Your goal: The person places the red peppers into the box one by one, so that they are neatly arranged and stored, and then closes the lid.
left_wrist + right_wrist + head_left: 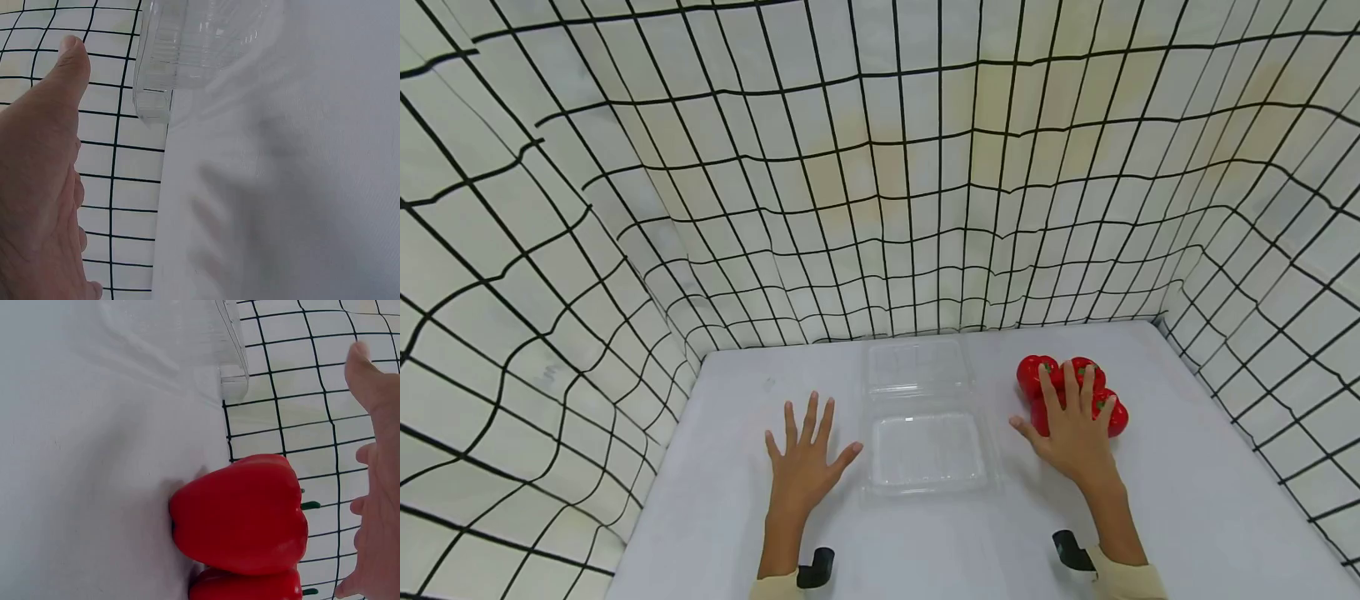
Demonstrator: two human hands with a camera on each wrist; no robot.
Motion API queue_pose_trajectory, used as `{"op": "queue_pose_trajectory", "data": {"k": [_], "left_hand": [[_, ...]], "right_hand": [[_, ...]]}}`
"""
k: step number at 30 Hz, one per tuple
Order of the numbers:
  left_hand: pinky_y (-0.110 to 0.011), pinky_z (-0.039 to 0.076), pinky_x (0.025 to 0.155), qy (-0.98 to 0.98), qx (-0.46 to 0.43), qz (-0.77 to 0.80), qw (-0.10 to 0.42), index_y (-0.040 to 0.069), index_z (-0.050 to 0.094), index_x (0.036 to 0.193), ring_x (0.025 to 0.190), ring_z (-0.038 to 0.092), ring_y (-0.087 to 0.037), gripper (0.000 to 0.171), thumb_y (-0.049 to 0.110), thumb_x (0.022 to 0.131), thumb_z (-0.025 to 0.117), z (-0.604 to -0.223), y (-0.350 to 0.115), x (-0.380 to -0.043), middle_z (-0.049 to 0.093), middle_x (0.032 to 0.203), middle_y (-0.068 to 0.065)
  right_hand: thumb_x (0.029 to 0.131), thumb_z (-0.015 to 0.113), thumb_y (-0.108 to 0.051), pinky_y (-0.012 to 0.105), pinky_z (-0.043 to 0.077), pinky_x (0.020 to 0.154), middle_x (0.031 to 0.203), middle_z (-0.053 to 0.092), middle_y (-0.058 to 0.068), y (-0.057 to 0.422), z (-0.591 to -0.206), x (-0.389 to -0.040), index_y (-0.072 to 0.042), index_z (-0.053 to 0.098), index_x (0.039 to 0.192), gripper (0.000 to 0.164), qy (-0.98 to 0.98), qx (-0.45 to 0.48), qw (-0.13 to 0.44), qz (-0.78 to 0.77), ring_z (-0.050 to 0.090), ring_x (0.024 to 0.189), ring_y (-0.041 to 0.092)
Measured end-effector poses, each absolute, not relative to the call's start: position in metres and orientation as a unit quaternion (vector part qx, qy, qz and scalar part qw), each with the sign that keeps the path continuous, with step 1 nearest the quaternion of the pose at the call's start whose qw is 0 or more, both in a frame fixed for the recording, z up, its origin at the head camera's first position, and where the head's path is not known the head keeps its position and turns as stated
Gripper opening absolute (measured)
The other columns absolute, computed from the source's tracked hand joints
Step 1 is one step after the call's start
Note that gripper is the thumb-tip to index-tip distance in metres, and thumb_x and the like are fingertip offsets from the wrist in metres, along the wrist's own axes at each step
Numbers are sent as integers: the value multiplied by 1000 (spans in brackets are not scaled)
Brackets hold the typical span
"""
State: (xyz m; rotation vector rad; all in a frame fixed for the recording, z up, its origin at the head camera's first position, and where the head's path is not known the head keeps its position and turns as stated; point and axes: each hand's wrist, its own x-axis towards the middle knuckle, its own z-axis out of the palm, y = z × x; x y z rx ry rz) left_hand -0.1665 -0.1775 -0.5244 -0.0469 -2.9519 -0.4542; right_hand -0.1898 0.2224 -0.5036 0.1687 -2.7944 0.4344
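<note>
A transparent plastic clamshell container (928,450) lies with its lid raised back toward the net, midway between the hands. My left hand (805,471) hovers over the table left of it, fingers straight and spread, holding nothing. Several red bell peppers (1032,377) with green stems sit clustered on the right. Above them my right hand (1075,437) is spread wide, its fingers overlapping them in the head view. In the right wrist view a large bell pepper (240,515) lies on its side, apart from the extended fingers. The left wrist view shows the container's side (206,44) beyond the left thumb.
The white table (925,550) is bordered at the back and sides by a black grid net (917,200) over white cloth. Dark wrist camera mounts (816,568) stick out beside both sleeves.
</note>
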Motion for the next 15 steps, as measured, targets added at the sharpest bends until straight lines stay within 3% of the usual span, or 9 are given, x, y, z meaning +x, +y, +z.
{"op": "queue_pose_trajectory", "data": {"k": [5, 8, 11, 15], "left_hand": [[-75, 17, 110, -977, -40, -196, 76, 22, 20, 157, 151, 4, -44, 91, 68, 87, 54, -528, -171, -164, 9, 166, -5], [-74, 25, 109, -962, -55, -264, 47, 19, 15, 158, 150, 7, -44, 92, 62, 89, 57, -532, -166, -162, 5, 166, -5], [-68, 26, 112, -935, -64, -349, 8, 17, 8, 159, 152, 8, -39, 95, 53, 90, 62, -538, -162, -159, -1, 167, -3], [-61, 20, 119, -901, -78, -427, -18, 11, 3, 158, 153, 6, -32, 101, 42, 88, 69, -548, -158, -156, -5, 166, -6]], "right_hand": [[88, 67, -39, 83, 13, 102, 157, 14, 30, 232, -496, -190, -7, 22, 154, 86, -961, 3, 175, 213, 3, 146, 53], [93, 63, -37, 81, 15, 104, 157, 15, 31, 241, -493, -190, -4, 23, 153, 80, -948, -51, 179, 258, 2, 147, 53], [96, 58, -38, 76, 25, 103, 158, 15, 30, 250, -493, -189, -3, 24, 153, 75, -933, -107, 174, 296, 5, 148, 50], [98, 54, -34, 71, 36, 98, 157, 18, 29, 261, -498, -187, -2, 24, 153, 70, -911, -165, 156, 345, 16, 146, 49]]}}
